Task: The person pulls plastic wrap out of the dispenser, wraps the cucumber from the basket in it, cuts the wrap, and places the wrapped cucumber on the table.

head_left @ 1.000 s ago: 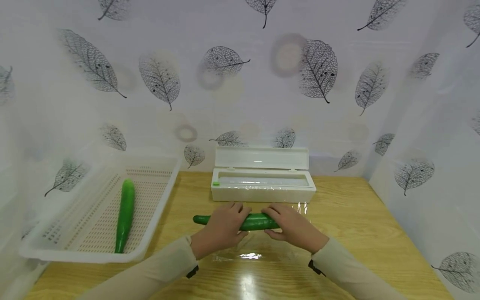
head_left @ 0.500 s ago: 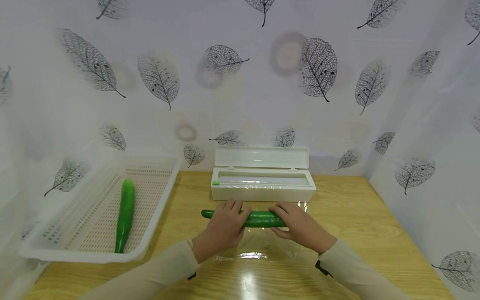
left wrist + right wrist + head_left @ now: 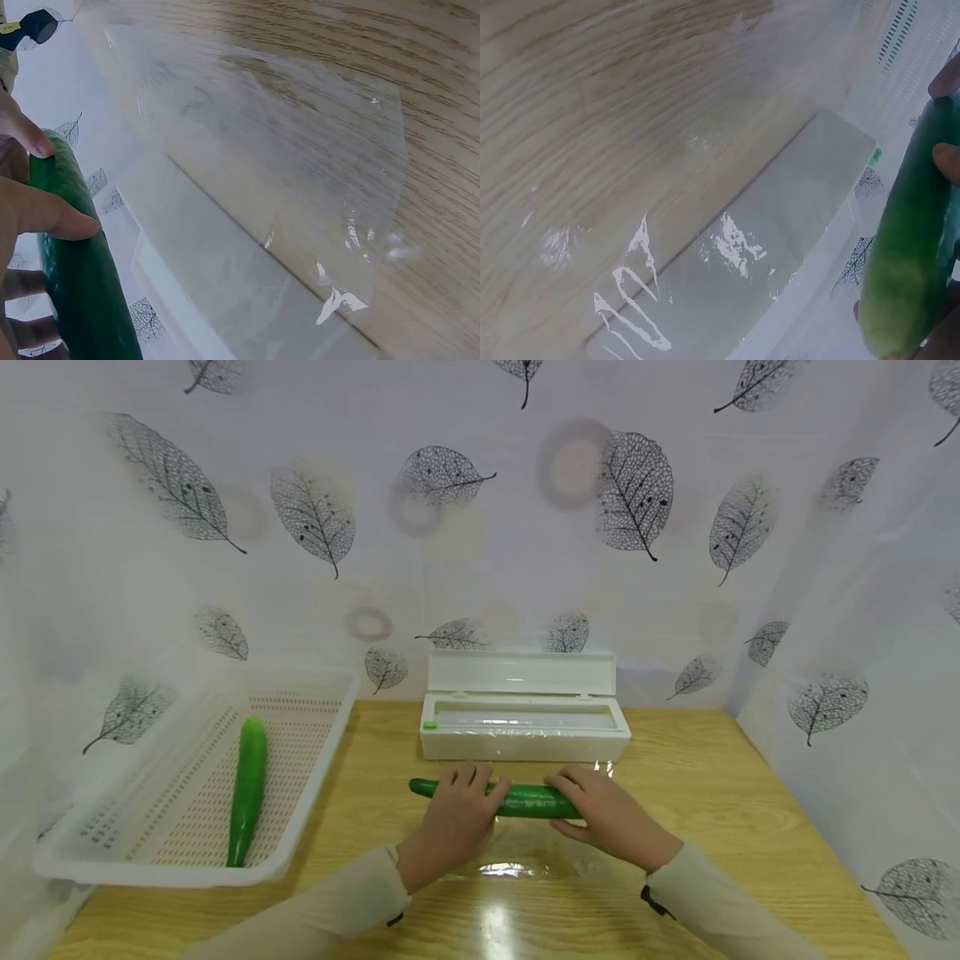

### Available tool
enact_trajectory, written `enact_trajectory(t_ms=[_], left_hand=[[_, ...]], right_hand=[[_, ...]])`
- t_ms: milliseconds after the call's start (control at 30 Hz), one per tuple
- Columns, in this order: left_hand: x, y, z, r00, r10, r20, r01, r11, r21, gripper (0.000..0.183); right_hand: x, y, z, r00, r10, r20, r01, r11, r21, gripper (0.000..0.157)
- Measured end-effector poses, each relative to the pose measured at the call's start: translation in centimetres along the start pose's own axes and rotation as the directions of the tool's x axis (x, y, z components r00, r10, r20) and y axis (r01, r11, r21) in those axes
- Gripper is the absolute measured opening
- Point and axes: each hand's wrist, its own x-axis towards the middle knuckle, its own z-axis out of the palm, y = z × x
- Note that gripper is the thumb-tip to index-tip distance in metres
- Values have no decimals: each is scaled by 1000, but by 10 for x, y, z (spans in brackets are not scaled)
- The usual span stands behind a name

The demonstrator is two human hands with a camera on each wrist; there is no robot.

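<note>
A dark green cucumber [image 3: 531,802] lies crosswise between both hands, above a sheet of clear plastic wrap [image 3: 262,127]. My left hand [image 3: 461,814] grips it left of the middle, leaving the narrow tip poking out on the left. At its right end my right hand [image 3: 611,814] holds it, fingers over the top and thumb below. In the left wrist view the thumb and fingers curl round the cucumber [image 3: 82,270]; the right wrist view shows its paler end [image 3: 904,292]. Behind the hands stands a white cling film box [image 3: 525,746] with its lid raised, the wrap drawn out of it.
On the left, a white perforated plastic basket [image 3: 318,793] holds a second cucumber [image 3: 247,789]. The wooden table [image 3: 720,827] runs back to a white leaf-print curtain [image 3: 510,552], which also borders it at the right. A small green piece [image 3: 430,724] sits on the box's left end.
Both hands have shifted right with the cucumber between them. More of the cucumber shows between the hands. The basket and the box stay in place.
</note>
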Motion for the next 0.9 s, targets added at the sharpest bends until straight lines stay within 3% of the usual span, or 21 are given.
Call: enact_trajectory(t_ms=[300,600,733,900], left_hand=[[-1,6,3,998,10,58,-9,1000,-17,39],[-2,15,23,989,53,142,-45,997,-57,39],[-3,19,32,978,60,200,-39,994,-105,40],[-3,24,38,973,62,220,-25,985,-169,34]], right_hand=[[-6,4,-4,1000,-1,31,1,1000,4,53],[-16,11,5,993,23,116,-24,1000,10,50],[-19,14,10,984,39,172,-45,999,28,49],[-23,17,14,971,65,232,-76,996,41,47]])
